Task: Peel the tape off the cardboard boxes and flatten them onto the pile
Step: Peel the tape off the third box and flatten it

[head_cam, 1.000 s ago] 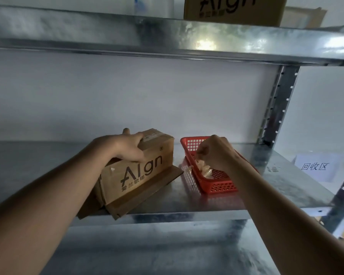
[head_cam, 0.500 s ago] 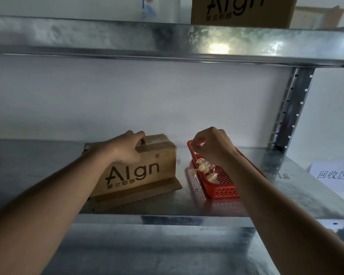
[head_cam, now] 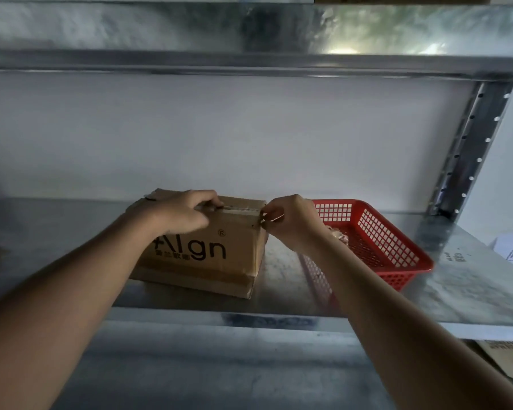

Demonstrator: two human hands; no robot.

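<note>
A brown cardboard box printed with dark "Algn" lettering stands on the galvanised metal shelf, a little left of the middle of the head view and near the shelf's front edge, with one flap splayed flat under its front. The person's left hand lies over the box's top at about ten o'clock from the lettering, its fingers curled down over the top front edge, gripping the carton and pinning it in place. The right hand sits at the box's top right corner, at three o'clock from the left hand, thumb and forefinger drawn together in a tight pinch on the end of the strip of clear packing tape that runs along the top seam; whether the end is lifted free or merely being picked at is too small to tell. Just beside that hand, at three o'clock from the box and not touching it, rests a red plastic mesh basket holding pale crumpled scraps. I judge the step in hand to be the start of peeling this box's top tape. The next move seems to call for a steady pull leftward along the seam while the left hand holds the box down, lest the carton slide or the tape tear. Flattening is not yet begun, and the pile is not plainly in view.
</note>
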